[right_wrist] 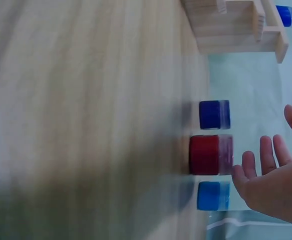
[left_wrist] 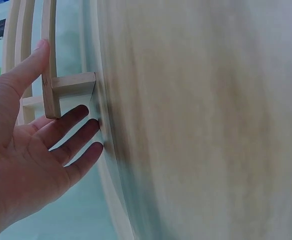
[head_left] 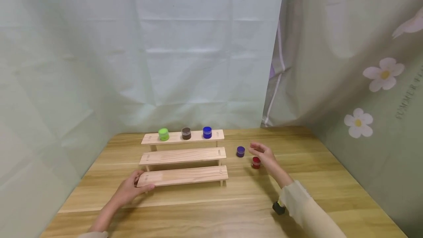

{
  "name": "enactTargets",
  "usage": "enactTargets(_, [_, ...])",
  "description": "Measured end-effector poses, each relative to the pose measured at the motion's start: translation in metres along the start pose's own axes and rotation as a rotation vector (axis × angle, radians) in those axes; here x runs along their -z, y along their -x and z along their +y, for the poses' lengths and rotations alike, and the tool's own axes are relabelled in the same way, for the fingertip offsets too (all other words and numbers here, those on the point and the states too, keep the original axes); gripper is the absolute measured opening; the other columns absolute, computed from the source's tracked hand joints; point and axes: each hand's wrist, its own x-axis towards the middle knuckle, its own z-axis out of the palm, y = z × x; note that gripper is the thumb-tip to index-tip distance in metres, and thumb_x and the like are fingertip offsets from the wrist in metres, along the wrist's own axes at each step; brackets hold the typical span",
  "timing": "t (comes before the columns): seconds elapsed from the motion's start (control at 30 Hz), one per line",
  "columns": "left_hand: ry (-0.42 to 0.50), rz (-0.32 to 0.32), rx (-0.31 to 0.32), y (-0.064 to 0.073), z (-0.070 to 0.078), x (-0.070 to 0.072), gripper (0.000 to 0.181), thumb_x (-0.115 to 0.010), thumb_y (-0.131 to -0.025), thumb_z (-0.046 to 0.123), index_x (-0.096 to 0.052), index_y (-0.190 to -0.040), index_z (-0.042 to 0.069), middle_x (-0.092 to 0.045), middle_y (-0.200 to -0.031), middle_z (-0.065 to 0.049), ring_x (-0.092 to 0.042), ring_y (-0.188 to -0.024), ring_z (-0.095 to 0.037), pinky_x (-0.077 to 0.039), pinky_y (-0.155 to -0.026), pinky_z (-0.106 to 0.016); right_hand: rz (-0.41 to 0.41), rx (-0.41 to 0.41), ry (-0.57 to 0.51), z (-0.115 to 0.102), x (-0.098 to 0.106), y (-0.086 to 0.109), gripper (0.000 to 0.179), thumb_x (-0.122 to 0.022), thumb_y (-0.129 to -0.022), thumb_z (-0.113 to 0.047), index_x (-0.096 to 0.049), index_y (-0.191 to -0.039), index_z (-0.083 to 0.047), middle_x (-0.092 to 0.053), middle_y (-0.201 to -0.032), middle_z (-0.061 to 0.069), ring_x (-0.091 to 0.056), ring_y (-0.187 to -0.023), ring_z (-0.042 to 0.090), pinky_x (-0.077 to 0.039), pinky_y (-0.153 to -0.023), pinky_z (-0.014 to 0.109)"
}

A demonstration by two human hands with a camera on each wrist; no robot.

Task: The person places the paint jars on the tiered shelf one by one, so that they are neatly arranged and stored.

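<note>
My left hand (head_left: 130, 188) grips the left end of the lowest tier of a three-step wooden stand (head_left: 185, 176). Its thumb lies along the tier's front edge; in the left wrist view the index finger passes behind the plank and the other fingers stretch out. Holding nothing, my right hand (head_left: 266, 155) hovers above a red jar (head_left: 256, 163), its fingers loosely bent. Left of it sits a dark blue-purple jar (head_left: 240, 151). The right wrist view also shows a light blue jar (right_wrist: 213, 195) beside the red one, hidden by the hand in the head view.
On the top tier stand a green jar (head_left: 163, 134), a dark brown jar (head_left: 186, 133) and a blue jar (head_left: 207, 132). Pale curtains (head_left: 198, 54) enclose the wooden table (head_left: 198, 216) at the back and sides. A small black object (head_left: 279, 208) hangs by the right sleeve.
</note>
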Motion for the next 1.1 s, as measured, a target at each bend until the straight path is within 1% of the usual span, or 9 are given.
enactTargets(0.13, [-0.002,0.007,0.005,0.0,-0.001,-0.001,0.079,-0.073,-0.086,0.039,-0.036,-0.139,-0.006,-0.047,-0.138,-0.039,-0.049,-0.127,-0.049,-0.044,-0.1,-0.054,0.022,-0.009,0.034,0.01,0.001,0.0,0.045,-0.063,-0.093,-0.011,-0.052,-0.134,0.004,-0.056,-0.137,0.023,-0.052,-0.125,0.032,-0.043,-0.105,0.035])
enactTargets(0.23, [-0.003,0.008,0.001,-0.001,-0.001,-0.002,0.079,-0.074,-0.086,0.039,-0.036,-0.139,-0.006,-0.047,-0.138,-0.039,-0.049,-0.128,-0.049,-0.044,-0.1,-0.055,0.023,-0.016,0.036,0.018,0.002,0.001,0.045,-0.063,-0.09,-0.003,-0.053,-0.133,0.007,-0.056,-0.134,0.026,-0.056,-0.117,0.03,-0.049,-0.09,0.023])
enactTargets(0.3, [-0.01,0.01,0.002,-0.002,-0.001,-0.003,0.079,-0.074,-0.086,0.039,-0.037,-0.138,-0.006,-0.048,-0.138,-0.038,-0.05,-0.127,-0.049,-0.044,-0.1,-0.055,0.021,-0.016,0.019,0.023,0.002,0.002,0.047,-0.062,-0.087,0.002,-0.052,-0.132,0.01,-0.056,-0.132,0.029,-0.059,-0.112,0.028,-0.049,-0.081,0.017])
enactTargets(0.37, [-0.017,0.013,0.0,-0.002,-0.001,-0.003,0.077,-0.074,-0.086,0.038,-0.037,-0.138,-0.006,-0.049,-0.137,-0.038,-0.051,-0.127,-0.048,-0.044,-0.1,-0.055,0.009,-0.026,0.005,0.026,0.003,0.004,0.051,-0.06,-0.086,0.003,-0.049,-0.135,0.01,-0.053,-0.135,0.031,-0.058,-0.113,0.03,-0.047,-0.077,0.013])
enactTargets(0.53, [-0.015,0.014,-0.003,-0.002,-0.001,-0.004,0.074,-0.074,-0.086,0.037,-0.039,-0.136,-0.005,-0.052,-0.135,-0.036,-0.054,-0.125,-0.045,-0.045,-0.098,-0.053,0.024,-0.05,-0.011,0.036,0.005,0.004,0.056,-0.062,-0.083,0.004,-0.047,-0.137,0.01,-0.051,-0.14,0.03,-0.055,-0.123,0.032,-0.043,-0.08,0.01])
enactTargets(0.73, [-0.01,0.012,0.002,0.0,-0.001,-0.004,0.077,-0.073,-0.086,0.038,-0.037,-0.138,-0.006,-0.051,-0.135,-0.036,-0.053,-0.126,-0.045,-0.045,-0.099,-0.053,0.044,-0.093,-0.02,0.042,0.004,0.002,0.056,-0.065,-0.084,0.001,-0.048,-0.137,0.009,-0.05,-0.142,0.028,-0.055,-0.121,0.024,-0.041,-0.098,0.024])
enactTargets(0.83, [-0.009,0.01,0.004,0.0,0.0,-0.003,0.078,-0.073,-0.087,0.038,-0.036,-0.139,-0.006,-0.05,-0.136,-0.037,-0.052,-0.126,-0.046,-0.045,-0.099,-0.053,0.044,-0.107,-0.021,0.043,0.005,0.002,0.056,-0.067,-0.085,-0.002,-0.049,-0.137,0.007,-0.053,-0.139,0.026,-0.058,-0.112,0.016,-0.041,-0.096,0.022])
enactTargets(0.97, [-0.005,0.015,0.003,0.0,0.0,-0.002,0.076,-0.073,-0.087,0.037,-0.037,-0.138,-0.006,-0.051,-0.134,-0.037,-0.054,-0.124,-0.045,-0.046,-0.097,-0.051,0.025,-0.113,-0.033,0.043,0.005,0.002,0.056,-0.068,-0.085,-0.003,-0.049,-0.137,0.007,-0.06,-0.131,0.023,-0.058,-0.097,0.005,-0.042,-0.086,0.014])
enactTargets(1.1, [0.003,0.019,0.0,0.001,-0.001,-0.002,0.075,-0.073,-0.087,0.037,-0.038,-0.137,-0.005,-0.052,-0.134,-0.037,-0.055,-0.123,-0.044,-0.047,-0.095,-0.049,0.016,-0.114,-0.028,0.043,0.005,0.002,0.054,-0.068,-0.087,-0.005,-0.05,-0.137,0.006,-0.062,-0.127,0.021,-0.058,-0.098,0.007,-0.042,-0.089,0.018])
